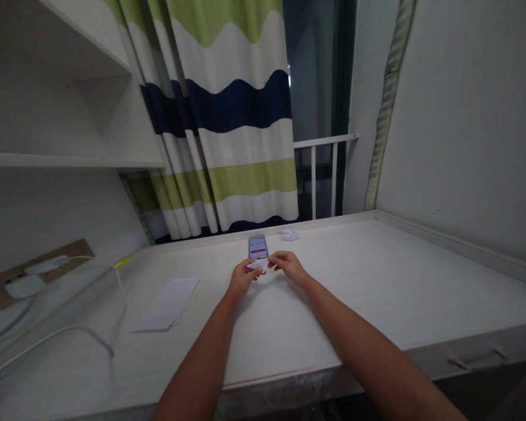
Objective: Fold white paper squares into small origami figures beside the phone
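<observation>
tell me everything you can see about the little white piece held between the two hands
The white piece is small, thin and flat, longer than wide, plain white; paper or thin plastic, too small to tell. It is held roughly level just above the desk, long side running left to right. The left hand pinches its left end, the right hand its right end. It sits just on the near side of the lit phone.

Dim light lay over a white desk [377,280] that met a plain white wall [464,117] on the right, with 2 white shelves [70,159] at the left and, far behind, a green, white and navy striped curtain [232,117] beside a dark window [309,76].
</observation>
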### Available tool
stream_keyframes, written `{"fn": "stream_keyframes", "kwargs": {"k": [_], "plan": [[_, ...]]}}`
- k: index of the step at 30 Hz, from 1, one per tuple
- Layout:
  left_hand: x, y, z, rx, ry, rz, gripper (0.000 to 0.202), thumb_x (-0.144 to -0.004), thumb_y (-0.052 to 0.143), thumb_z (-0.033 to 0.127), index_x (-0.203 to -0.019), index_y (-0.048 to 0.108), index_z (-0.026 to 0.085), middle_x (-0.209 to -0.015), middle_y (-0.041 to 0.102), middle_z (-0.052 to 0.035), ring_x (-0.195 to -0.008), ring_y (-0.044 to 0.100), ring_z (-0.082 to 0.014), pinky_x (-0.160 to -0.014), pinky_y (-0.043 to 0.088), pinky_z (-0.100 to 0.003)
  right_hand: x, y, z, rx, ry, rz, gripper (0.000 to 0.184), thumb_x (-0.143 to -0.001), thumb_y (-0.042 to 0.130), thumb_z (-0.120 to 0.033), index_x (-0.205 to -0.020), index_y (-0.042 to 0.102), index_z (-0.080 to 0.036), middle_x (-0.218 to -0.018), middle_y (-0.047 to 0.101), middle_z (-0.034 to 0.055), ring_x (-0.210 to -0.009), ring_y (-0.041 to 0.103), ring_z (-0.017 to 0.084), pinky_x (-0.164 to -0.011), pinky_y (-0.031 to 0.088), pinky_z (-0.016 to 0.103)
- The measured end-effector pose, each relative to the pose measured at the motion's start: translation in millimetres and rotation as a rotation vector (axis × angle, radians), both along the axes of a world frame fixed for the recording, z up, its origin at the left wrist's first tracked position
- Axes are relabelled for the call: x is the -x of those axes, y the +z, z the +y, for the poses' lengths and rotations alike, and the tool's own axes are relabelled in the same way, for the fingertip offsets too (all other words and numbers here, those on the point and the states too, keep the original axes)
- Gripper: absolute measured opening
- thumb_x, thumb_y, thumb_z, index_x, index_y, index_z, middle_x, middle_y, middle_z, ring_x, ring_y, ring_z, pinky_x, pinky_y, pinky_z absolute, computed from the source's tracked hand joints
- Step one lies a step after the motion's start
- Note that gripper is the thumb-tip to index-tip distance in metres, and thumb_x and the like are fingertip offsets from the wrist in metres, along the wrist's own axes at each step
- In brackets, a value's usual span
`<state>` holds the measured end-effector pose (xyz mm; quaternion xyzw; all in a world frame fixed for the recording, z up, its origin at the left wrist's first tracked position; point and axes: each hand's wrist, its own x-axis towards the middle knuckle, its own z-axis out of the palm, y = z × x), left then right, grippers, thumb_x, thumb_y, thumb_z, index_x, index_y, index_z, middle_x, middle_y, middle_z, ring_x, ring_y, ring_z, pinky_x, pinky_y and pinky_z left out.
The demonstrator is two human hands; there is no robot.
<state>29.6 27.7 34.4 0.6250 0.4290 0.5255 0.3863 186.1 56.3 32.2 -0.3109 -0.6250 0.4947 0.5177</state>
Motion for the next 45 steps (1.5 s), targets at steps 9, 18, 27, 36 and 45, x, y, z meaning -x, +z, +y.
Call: {"fn": "stream_keyframes", "kwargs": {"k": [9, 18, 27, 36, 45], "plan": [[-2.7, -0.3, -1.3, 0.081, -0.055, -0.088, 0.040, -0.061, 0.060, 0.046, -0.076, 0.062, 0.009, -0.064, 0.066, -0.0102, -0.058, 0.059, -0.0163, -0.054, 0.045, -0.027, -0.1, 0.7, 1.9, -0.031, -0.023, 0.017, 0.026, -0.062, 0.059, -0.041, -0.059, 0.056, -0.015, -0.052, 0.055, -0.0012, -0.050, 0.049, 0.009, -0.047, 0.038, 0.021], [-2.2, -5.0, 1.5, 0.061, -0.040, -0.026, 0.045, -0.062, 0.057, 0.049, -0.081, 0.064, 0.009, -0.073, 0.066, -0.0114, -0.057, 0.059, -0.0155, -0.050, 0.044, -0.025, 1.2, 1.7, -0.9, -0.032, -0.096, -0.029, 0.024, -0.064, 0.057, -0.038, -0.064, 0.056, -0.014, -0.046, 0.050, -0.0039, -0.036, 0.039, 0.005, -0.036, 0.028, 0.019], [-3.2, -3.2, -1.9, 0.054, -0.037, 0.042, 0.048, -0.062, 0.058, 0.051, -0.089, 0.064, 0.011, -0.083, 0.065, -0.0107, -0.063, 0.061, -0.0174, -0.049, 0.045, -0.025, 6.1, -1.1, -1.9, 0.025, -0.021, 0.019, 0.026, -0.062, 0.059, -0.039, -0.072, 0.053, -0.016, -0.058, 0.056, -0.0016, -0.054, 0.057, 0.011, -0.046, 0.042, 0.021], [-4.3, -0.8, -2.8, 0.109, -0.069, -0.072, 0.042, -0.050, 0.072, 0.036, -0.082, 0.059, 0.013, -0.089, 0.064, -0.0092, -0.065, 0.062, -0.0165, -0.057, 0.048, -0.028, 6.8, -4.3, -0.9, -0.099, 0.009, -0.023, 0.030, -0.055, 0.067, -0.025, -0.082, 0.058, -0.016, -0.068, 0.056, -0.0014, -0.057, 0.053, 0.009, -0.055, 0.043, 0.024], [-6.9, -1.1, -6.1, 0.121, -0.059, -0.124, 0.044, -0.046, 0.074, 0.029, -0.082, 0.052, 0.015, -0.099, 0.058, -0.0079, -0.064, 0.062, -0.0152, -0.059, 0.050, -0.030, 6.1, -5.4, -0.9, -0.096, -0.006, -0.071, 0.025, -0.056, 0.065, -0.021, -0.080, 0.060, -0.014, -0.077, 0.061, 0.0032, -0.062, 0.056, 0.012, -0.058, 0.046, 0.026]]}}
